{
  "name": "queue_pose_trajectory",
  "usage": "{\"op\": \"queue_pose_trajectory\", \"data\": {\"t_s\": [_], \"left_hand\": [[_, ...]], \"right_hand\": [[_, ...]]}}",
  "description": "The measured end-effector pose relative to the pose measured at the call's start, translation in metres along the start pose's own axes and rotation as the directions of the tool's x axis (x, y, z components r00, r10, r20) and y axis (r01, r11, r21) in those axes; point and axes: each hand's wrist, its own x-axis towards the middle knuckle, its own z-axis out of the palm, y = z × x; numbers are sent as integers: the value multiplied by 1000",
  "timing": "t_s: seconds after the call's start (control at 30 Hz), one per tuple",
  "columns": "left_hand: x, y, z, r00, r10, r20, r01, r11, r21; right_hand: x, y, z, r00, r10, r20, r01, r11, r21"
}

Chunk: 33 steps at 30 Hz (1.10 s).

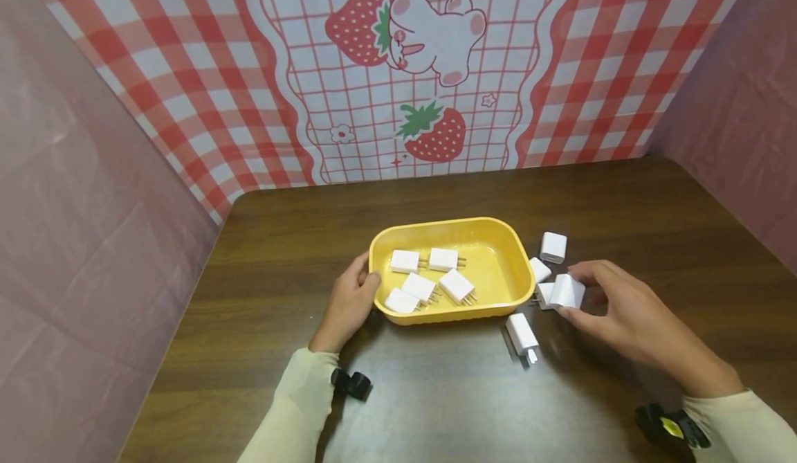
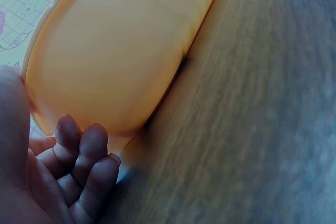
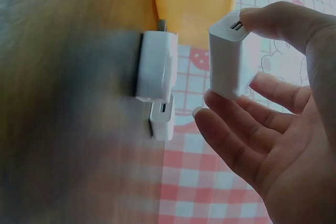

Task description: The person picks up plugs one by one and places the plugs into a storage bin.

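My left hand grips the left end of a yellow plastic tray, thumb at the rim. In the left wrist view its fingers curl against the outside wall. Several white chargers with metal prongs lie in the left and middle part of the tray. My right hand pinches another white charger between thumb and fingers, to the right of the tray. Its USB port end shows by the thumb in the right wrist view. Just behind the held one, a charger is partly hidden.
On the wooden table, more white chargers lie to the tray's right: one farther back, one against the tray's side, and one in front with prongs toward me. A checked strawberry cloth hangs behind.
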Motion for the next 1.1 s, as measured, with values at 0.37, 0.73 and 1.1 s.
{"op": "queue_pose_trajectory", "data": {"t_s": [0.37,0.73,1.1], "left_hand": [[-1,-1,0,1000,-15,3,15,1000,-5],[0,2,0,1000,-16,15,17,1000,-15],[0,0,0,1000,-6,4,6,1000,3]], "right_hand": [[18,-16,0,999,-35,-15,36,998,57],[36,-31,3,989,-148,-11,148,985,84],[56,-55,12,983,-179,41,174,979,107]]}}
